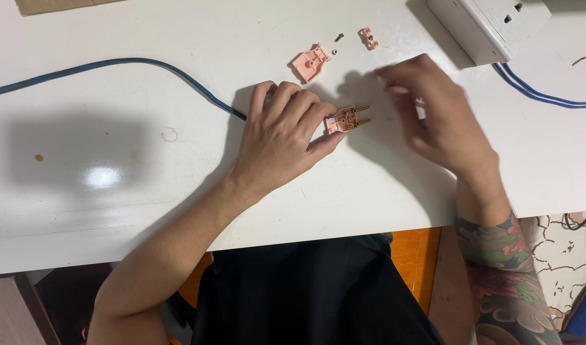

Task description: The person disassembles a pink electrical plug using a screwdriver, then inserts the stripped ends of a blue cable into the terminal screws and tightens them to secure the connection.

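On glossy white table point(114, 191) above orange floor point(414, 255), left hand point(280, 137) gripping pink plug point(344, 119), right hand point(440, 121) loosely open, blurred.

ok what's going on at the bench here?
A person sits at a white table. The left hand pins an opened pink plug body, its two brass pins pointing right, with a blue cable running off to the left. The right hand hovers just to its right, blurred, apparently holding nothing. The plug's pink cover, a small clamp piece and loose screws lie further up the table. A white socket box sits top right.
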